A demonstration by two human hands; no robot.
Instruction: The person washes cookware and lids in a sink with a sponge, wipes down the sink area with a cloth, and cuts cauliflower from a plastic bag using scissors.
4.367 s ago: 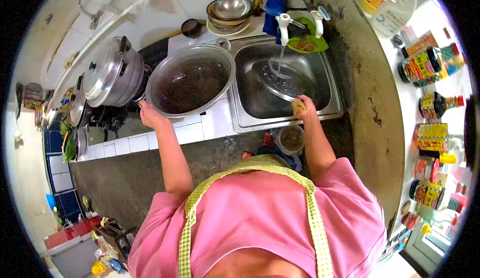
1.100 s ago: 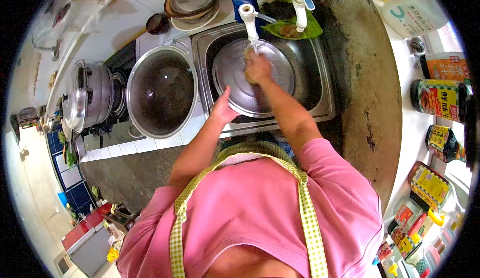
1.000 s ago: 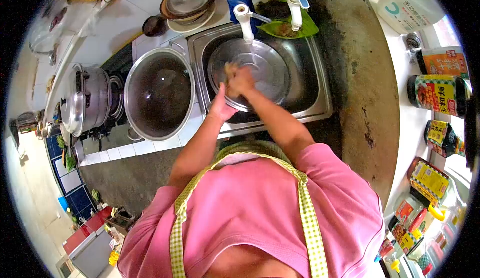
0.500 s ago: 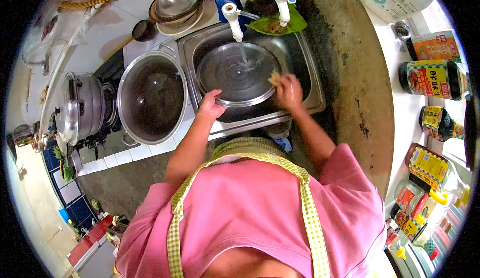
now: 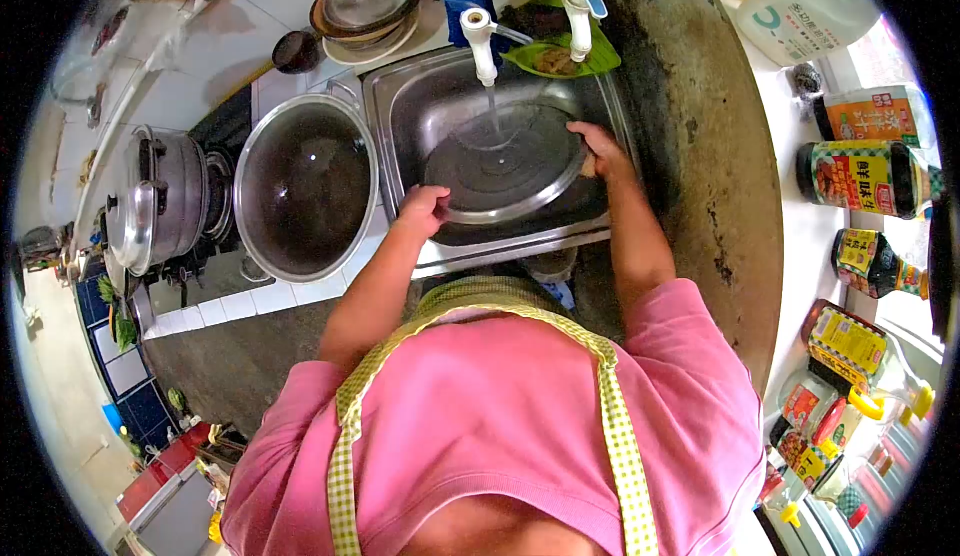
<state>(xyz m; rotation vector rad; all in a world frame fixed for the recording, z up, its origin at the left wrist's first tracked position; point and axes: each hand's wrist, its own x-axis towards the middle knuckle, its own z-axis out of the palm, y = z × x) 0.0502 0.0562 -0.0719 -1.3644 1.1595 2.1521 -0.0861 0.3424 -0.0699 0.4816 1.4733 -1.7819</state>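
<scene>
A large round metal pot lid (image 5: 490, 181) is tilted in the steel sink (image 5: 400, 66), with water from the white tap (image 5: 480, 41) running onto it. My left hand (image 5: 425, 208) grips its near-left rim, thumb on top. At the far-right rim, my right hand (image 5: 603, 151) is closed round the edge. A small tan scrubber (image 5: 588, 165) shows under that hand, pressed near the lid; most of it is hidden.
Left of the sink stands a big metal pot (image 5: 305, 191) with dark liquid in it. Farther left is a lidded steamer (image 5: 165, 201). Stacked bowls (image 5: 365, 1) sit behind. A concrete ledge (image 5: 715, 186) runs along the right, with sauce bottles (image 5: 860, 178) beyond.
The lid has shifted right and tilted. My right hand, with the tan scrubber, has moved up onto the lid's right rim. My left hand still holds the left rim.
</scene>
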